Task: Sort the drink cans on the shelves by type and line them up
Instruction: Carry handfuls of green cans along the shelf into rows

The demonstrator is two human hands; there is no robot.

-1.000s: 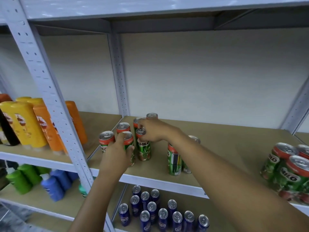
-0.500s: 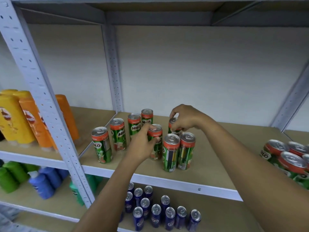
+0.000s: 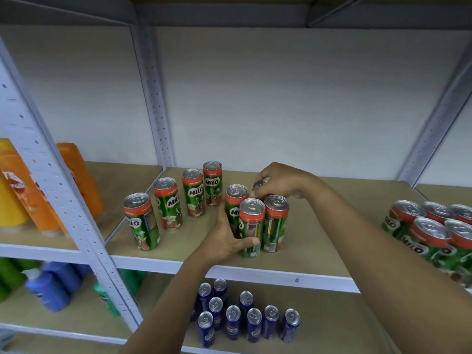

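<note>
Green-and-red Milo cans stand on the middle shelf [image 3: 319, 254]. Several form a diagonal row, from the front can [image 3: 141, 221] back to the rear can [image 3: 212, 183]. To the right is a tight cluster: a left-rear can [image 3: 236, 198], a front can [image 3: 251, 226] and a right can [image 3: 276, 223]. My left hand [image 3: 224, 241] grips the cluster from the left, thumb across the front can's base. My right hand [image 3: 279, 181] pinches the top of a mostly hidden back can [image 3: 259, 186].
More Milo cans [image 3: 431, 233] crowd the shelf's right end. Several blue cans [image 3: 245, 320] stand on the shelf below. Orange and yellow bottles [image 3: 23, 190] fill the left bay, blue and green bottles [image 3: 48, 284] beneath. A grey upright post [image 3: 51, 175] divides the bays.
My left hand slid from the left-rear can down to the cluster's base, thumb round the front can. My right hand stays on the back can. The camera moved closer and tilted slightly.
</note>
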